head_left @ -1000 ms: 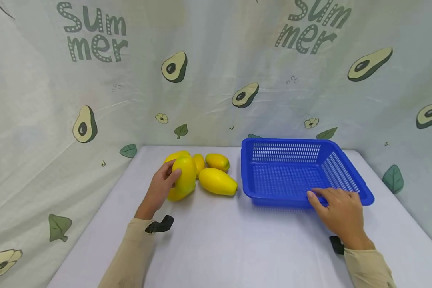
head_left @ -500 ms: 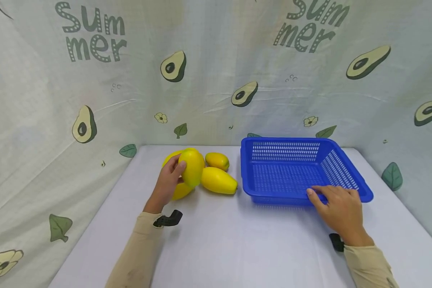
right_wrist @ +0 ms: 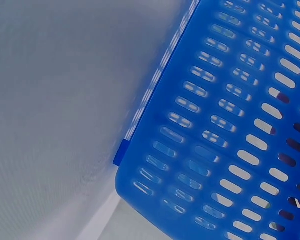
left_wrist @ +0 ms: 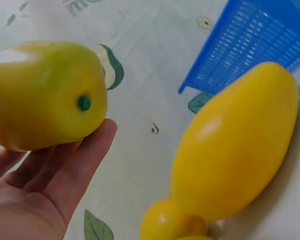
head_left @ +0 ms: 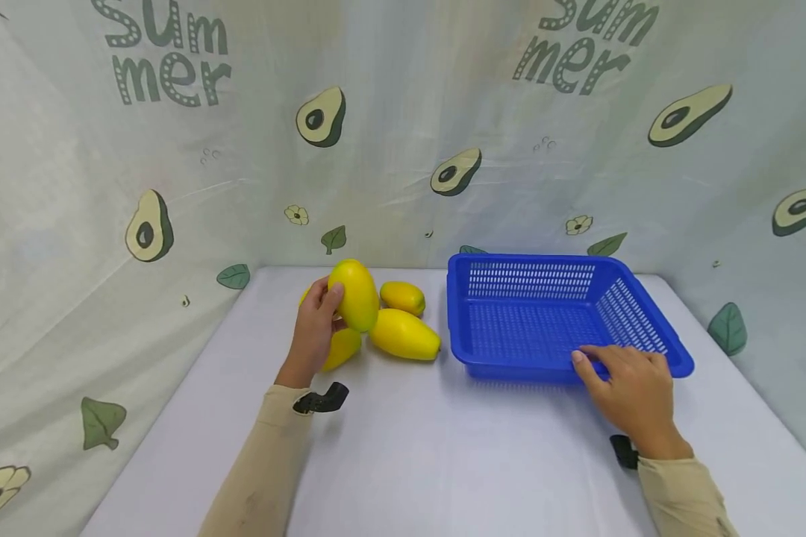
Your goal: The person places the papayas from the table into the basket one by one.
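Left hand point(head_left: 312, 324): pinches the held yellow fruit point(head_left: 354, 294), thumb across its near face, fingers on the other side. Fruit is up off the counter point(head_left: 457, 447), above the left-hand group, well apart from the basket.

Appearance of held fruit: plump oval, smooth, glossy, stood nearly upright with a slight lean in the head view. Colour bright yellow, going green at the lower end. Left wrist view shows a broad green wash over one blunt end and a small dark green stem spot point(left_wrist: 84, 103) set in it (the only sharp mark seen on the skin).

Nearby on the counter: a long yellow fruit point(head_left: 404, 335), tapered, lying on its side; a smaller yellow fruit point(head_left: 403, 297) just behind it, green-tinged at one end; a partly hidden yellow fruit point(head_left: 342, 348) below the held one. Contact between held and long fruit: cannot tell from the head view.

Right hand point(head_left: 631, 395): fingers bent over the front rim of the blue basket point(head_left: 510, 365), thumb against it, gripping that edge. Basket sits upright, slotted walls, bare mesh floor.
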`<state>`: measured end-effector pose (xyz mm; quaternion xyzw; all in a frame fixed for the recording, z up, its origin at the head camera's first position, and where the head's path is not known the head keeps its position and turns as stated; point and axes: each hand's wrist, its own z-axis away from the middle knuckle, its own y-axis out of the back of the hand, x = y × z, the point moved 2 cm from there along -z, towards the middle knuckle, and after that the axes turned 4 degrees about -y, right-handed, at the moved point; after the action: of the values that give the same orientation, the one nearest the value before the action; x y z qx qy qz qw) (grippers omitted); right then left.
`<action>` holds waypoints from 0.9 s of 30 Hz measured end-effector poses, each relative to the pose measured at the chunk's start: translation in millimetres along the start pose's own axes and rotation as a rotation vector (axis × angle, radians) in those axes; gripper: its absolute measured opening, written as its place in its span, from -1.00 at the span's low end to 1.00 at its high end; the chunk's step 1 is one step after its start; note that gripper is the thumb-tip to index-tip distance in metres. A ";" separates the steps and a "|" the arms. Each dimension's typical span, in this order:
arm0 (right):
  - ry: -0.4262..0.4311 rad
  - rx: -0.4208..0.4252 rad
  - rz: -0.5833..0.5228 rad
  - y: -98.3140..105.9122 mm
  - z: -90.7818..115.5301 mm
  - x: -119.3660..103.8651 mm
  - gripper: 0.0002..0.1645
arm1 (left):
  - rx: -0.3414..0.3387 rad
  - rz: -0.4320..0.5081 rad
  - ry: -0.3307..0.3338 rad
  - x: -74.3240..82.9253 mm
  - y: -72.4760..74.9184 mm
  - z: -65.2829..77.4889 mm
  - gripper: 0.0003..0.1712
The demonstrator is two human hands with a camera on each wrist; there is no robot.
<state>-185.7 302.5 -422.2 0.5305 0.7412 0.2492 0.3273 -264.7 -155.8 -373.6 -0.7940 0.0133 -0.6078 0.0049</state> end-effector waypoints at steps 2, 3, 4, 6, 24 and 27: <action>-0.003 -0.001 -0.001 1.4 -1.1 -0.6 -0.62 | 0.010 0.046 -0.001 2.1 -3.4 -3.8 -0.29; -0.009 -0.007 0.001 2.0 -1.4 -0.9 -0.62 | 0.012 0.065 -0.001 3.3 -5.3 -5.5 -0.29; -0.014 -0.013 0.002 2.6 -1.6 -1.2 -0.62 | 0.010 0.081 -0.006 4.7 -7.2 -7.1 -0.28; -0.020 -0.026 0.006 3.3 -2.1 -1.8 -0.62 | 0.001 0.107 -0.018 8.3 -11.3 -10.2 -0.26; -0.046 -0.050 -0.002 0.2 -0.5 -0.8 -0.62 | -0.156 0.034 -0.024 28.6 -54.2 -43.2 -0.26; -0.049 -0.048 -0.005 0.3 -0.7 -1.1 -0.62 | -0.205 -0.035 -0.001 28.9 -62.3 -48.6 -0.24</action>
<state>-185.9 301.5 -421.3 0.5268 0.7280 0.2531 0.3585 -303.1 -93.9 -331.6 -0.7906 0.0614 -0.6031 -0.0869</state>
